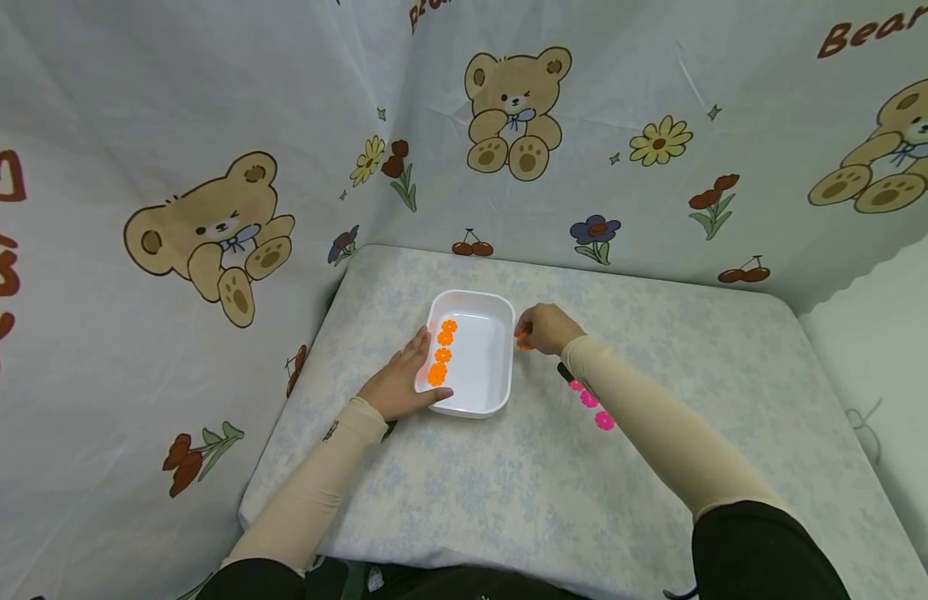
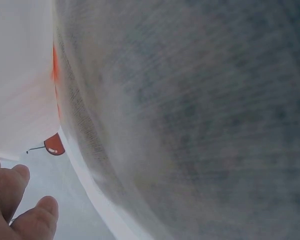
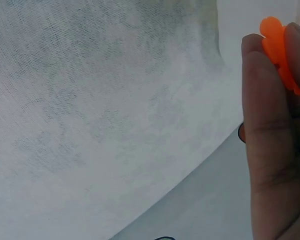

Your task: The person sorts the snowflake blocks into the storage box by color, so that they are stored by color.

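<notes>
Right hand (image 1: 548,328) pinches orange flower piece (image 3: 276,49) right of white tray (image 1: 480,358)
Left hand (image 1: 398,379), thumb spread from fingers, touches the tray's left side.

Just right of the white tray (image 1: 474,358), the right hand (image 1: 549,329) partly hides an orange flower (image 3: 274,48), farther right a sleeve (image 1: 662,421) overlaps a pink flower (image 1: 575,386), the left hand (image 1: 398,381) covers the tray's near left corner, and far to its right the head view cuts off a printed bear (image 1: 887,158).

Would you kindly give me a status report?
Left hand against white tray. Right hand pinching orange piece beside it. Orange row inside. No obstruction visible.
</notes>
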Demonstrator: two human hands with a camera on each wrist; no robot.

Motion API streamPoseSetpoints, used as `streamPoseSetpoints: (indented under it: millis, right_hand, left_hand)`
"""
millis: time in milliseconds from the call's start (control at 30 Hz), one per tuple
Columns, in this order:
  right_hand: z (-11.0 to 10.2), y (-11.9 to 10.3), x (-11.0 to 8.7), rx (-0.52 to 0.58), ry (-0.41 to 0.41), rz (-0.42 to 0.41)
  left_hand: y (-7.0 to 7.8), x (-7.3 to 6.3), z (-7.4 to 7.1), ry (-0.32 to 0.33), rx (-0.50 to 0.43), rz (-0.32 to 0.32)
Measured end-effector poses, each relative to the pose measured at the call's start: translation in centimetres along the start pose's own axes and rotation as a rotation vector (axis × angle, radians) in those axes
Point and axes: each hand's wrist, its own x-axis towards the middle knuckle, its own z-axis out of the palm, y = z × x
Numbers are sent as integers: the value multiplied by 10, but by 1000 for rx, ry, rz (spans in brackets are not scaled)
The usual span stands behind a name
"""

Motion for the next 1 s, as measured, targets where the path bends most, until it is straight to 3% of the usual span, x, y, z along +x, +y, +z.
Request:
streamPoseSetpoints:
  millis: [233, 500, 733, 1000]
  right_hand:
    - [-7, -22, 5, -21, 14, -42]
    - [1, -70, 22, -81, -30, -94]
    - [28, -114, 33, -156, -86, -192]
    - [64, -126, 48, -205, -126, -210]
  left_hand:
    - [-2, 0, 0, 5, -14, 5]
    - [-3, 1, 2, 14, -38, 15]
    - [-8, 3, 5, 17, -31, 33]
    - [-7, 3, -1, 8, -33, 44]
